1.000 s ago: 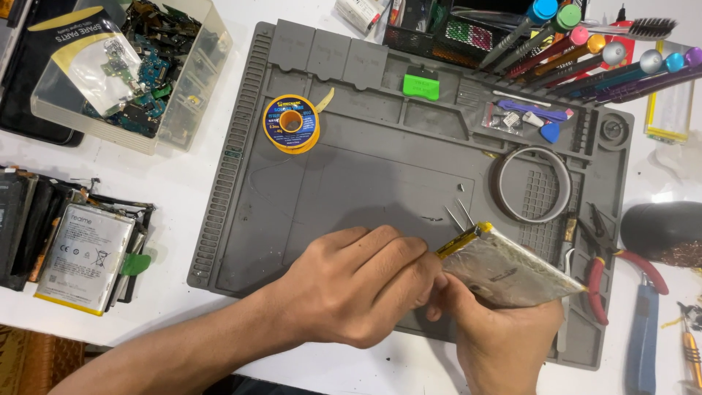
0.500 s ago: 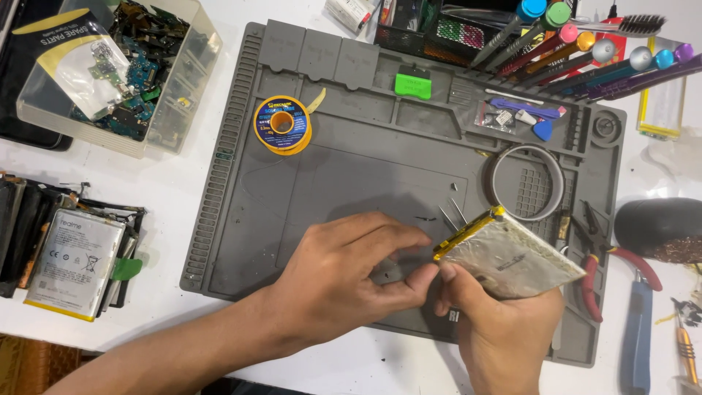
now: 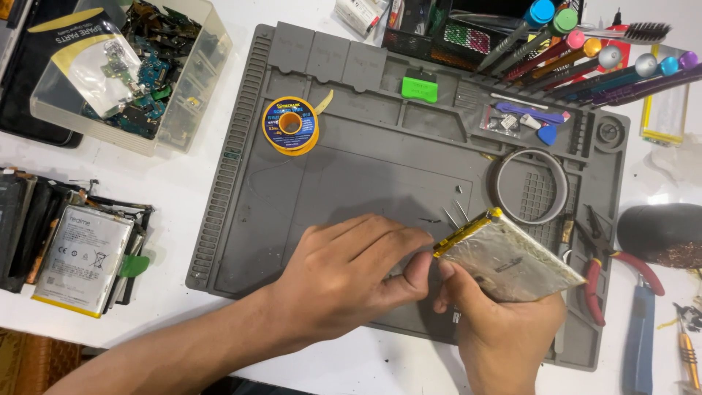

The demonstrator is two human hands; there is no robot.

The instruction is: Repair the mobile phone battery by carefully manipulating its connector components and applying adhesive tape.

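Note:
My right hand (image 3: 504, 333) holds a flat silver battery pouch (image 3: 512, 260) with a yellow strip along its upper left edge, tilted over the grey work mat (image 3: 365, 168). My left hand (image 3: 351, 274) lies on the mat beside it, thumb and forefinger pinched at the pouch's left corner. Fine metal tweezer tips (image 3: 457, 214) stick out just above that corner.
A yellow solder spool (image 3: 290, 125), a green pick (image 3: 419, 89) and a tape ring (image 3: 531, 186) sit on the mat. Screwdrivers (image 3: 585, 62) lie top right, red pliers (image 3: 607, 274) at right. A clear parts bin (image 3: 131, 66) and stacked phone batteries (image 3: 80, 252) are left.
The battery pouch has tilted flatter and shifted slightly up and right between my hands. My left fingers stay pinched at its corner.

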